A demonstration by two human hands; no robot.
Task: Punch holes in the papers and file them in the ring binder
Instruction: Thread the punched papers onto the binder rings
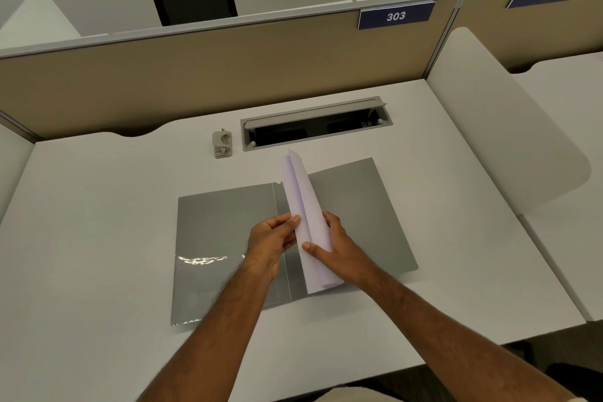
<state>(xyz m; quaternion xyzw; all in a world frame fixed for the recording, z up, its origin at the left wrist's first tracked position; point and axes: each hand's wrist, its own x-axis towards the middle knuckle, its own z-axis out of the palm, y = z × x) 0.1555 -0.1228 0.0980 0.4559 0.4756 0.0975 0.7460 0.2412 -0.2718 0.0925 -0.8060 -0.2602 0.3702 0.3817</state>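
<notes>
On the desk (98, 206), a grey binder (222, 232) is lying open and flat. A small punch (222, 143) is sitting behind it, well apart from the hands, beside the cable tray (316, 124). The left hand (272, 240) is pinching the folded papers (306, 222) from the left, over the binder's spine. The right hand (339, 246) is gripping them from the right, thumb on top.

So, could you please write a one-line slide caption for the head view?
Both hands, left hand and right hand, hold folded papers over an open grey binder, hole punch beyond.
</notes>
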